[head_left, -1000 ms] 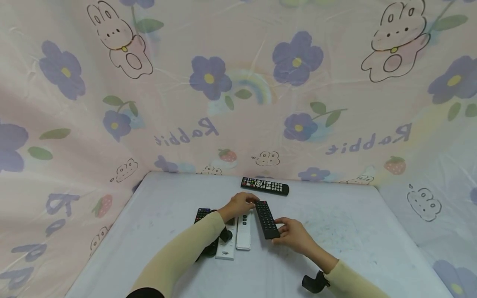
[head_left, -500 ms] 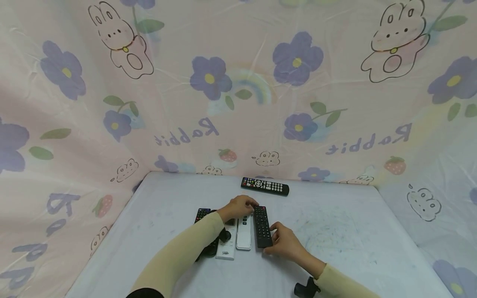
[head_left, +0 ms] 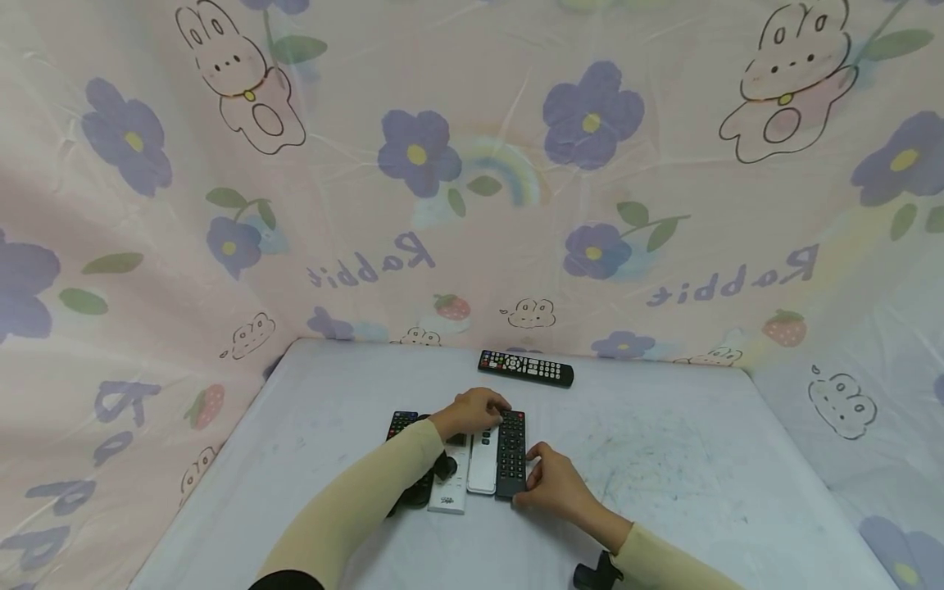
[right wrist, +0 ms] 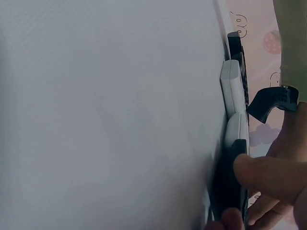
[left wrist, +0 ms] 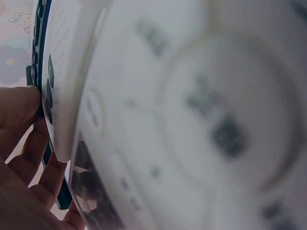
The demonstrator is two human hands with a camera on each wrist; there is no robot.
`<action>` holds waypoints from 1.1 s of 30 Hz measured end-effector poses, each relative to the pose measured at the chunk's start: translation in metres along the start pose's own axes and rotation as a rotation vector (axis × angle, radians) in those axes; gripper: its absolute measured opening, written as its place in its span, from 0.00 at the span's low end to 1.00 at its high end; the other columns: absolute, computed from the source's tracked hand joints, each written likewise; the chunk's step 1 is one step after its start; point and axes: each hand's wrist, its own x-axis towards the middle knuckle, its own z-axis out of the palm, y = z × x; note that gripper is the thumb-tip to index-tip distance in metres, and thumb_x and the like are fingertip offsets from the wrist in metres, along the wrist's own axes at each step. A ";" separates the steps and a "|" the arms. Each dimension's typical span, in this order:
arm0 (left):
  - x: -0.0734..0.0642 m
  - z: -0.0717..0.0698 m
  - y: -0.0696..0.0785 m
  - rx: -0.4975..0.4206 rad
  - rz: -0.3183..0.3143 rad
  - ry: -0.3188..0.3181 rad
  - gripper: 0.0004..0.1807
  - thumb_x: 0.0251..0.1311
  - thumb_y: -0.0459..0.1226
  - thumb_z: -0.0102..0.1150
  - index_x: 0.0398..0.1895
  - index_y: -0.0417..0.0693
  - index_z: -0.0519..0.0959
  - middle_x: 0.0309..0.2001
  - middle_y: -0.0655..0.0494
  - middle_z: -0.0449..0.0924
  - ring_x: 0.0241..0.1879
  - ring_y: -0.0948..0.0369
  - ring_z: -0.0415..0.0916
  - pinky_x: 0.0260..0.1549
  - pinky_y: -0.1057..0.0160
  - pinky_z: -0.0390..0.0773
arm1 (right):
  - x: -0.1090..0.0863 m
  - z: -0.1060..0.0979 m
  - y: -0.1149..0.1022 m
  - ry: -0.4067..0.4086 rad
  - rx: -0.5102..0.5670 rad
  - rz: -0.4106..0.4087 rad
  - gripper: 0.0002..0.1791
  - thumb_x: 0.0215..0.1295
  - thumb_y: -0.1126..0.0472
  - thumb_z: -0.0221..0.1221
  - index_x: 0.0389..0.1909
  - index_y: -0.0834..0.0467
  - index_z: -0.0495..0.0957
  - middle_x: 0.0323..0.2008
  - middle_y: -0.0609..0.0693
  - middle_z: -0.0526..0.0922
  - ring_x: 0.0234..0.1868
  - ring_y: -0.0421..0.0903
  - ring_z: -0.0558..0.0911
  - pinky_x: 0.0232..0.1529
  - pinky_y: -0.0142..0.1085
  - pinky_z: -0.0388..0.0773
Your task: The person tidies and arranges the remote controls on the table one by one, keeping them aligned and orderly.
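A slim black remote control [head_left: 511, 459] lies at the right end of a row of remotes. My right hand [head_left: 556, 489] pinches its near end, thumb at the bottom edge and fingers along the right side. My left hand [head_left: 475, 410] reaches over the row and pinches the far end. In the left wrist view, its thumb [left wrist: 19, 105] touches the black remote. Directly left of that remote lies a white remote [head_left: 483, 471] with a few dark buttons, and beyond it another white remote [head_left: 447, 494]. Dark remotes [head_left: 401, 421] at the row's left end are partly hidden by my left sleeve.
A larger black remote [head_left: 525, 369] with light and coloured buttons lies crosswise near the back of the white table [head_left: 664, 442]. A curtain [head_left: 487, 213] printed with flowers and rabbits surrounds the table's back and sides.
The slim black remote has moved left and turned from a slant to nearly parallel with the row, now beside the white remote. My right hand has shifted left with it; the left has barely moved.
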 end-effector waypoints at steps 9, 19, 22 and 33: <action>0.000 -0.003 0.002 -0.019 -0.029 0.028 0.14 0.62 0.40 0.60 0.51 0.56 0.82 0.48 0.61 0.83 0.50 0.60 0.78 0.56 0.51 0.72 | -0.001 -0.010 -0.001 -0.001 -0.052 -0.015 0.35 0.38 0.56 0.76 0.48 0.62 0.72 0.25 0.46 0.78 0.22 0.40 0.73 0.25 0.33 0.69; 0.010 -0.029 -0.012 -0.115 -0.087 0.176 0.23 0.60 0.40 0.62 0.58 0.44 0.76 0.51 0.50 0.79 0.49 0.54 0.76 0.48 0.55 0.77 | 0.031 -0.051 0.010 0.109 -0.131 0.063 0.27 0.47 0.54 0.73 0.48 0.57 0.77 0.37 0.51 0.82 0.33 0.43 0.80 0.33 0.38 0.78; 0.019 -0.032 -0.018 -0.120 -0.113 0.207 0.27 0.59 0.40 0.63 0.61 0.43 0.72 0.53 0.47 0.78 0.50 0.54 0.76 0.49 0.55 0.77 | 0.050 -0.069 0.021 0.145 -0.141 0.043 0.27 0.49 0.55 0.72 0.50 0.59 0.77 0.43 0.56 0.82 0.38 0.48 0.82 0.39 0.43 0.79; 0.058 -0.036 -0.040 -0.187 -0.236 0.239 0.36 0.54 0.40 0.69 0.66 0.42 0.67 0.55 0.45 0.77 0.55 0.50 0.74 0.57 0.53 0.74 | 0.111 -0.106 0.051 0.172 -0.196 -0.011 0.40 0.54 0.55 0.69 0.65 0.64 0.64 0.57 0.71 0.69 0.53 0.64 0.75 0.51 0.55 0.75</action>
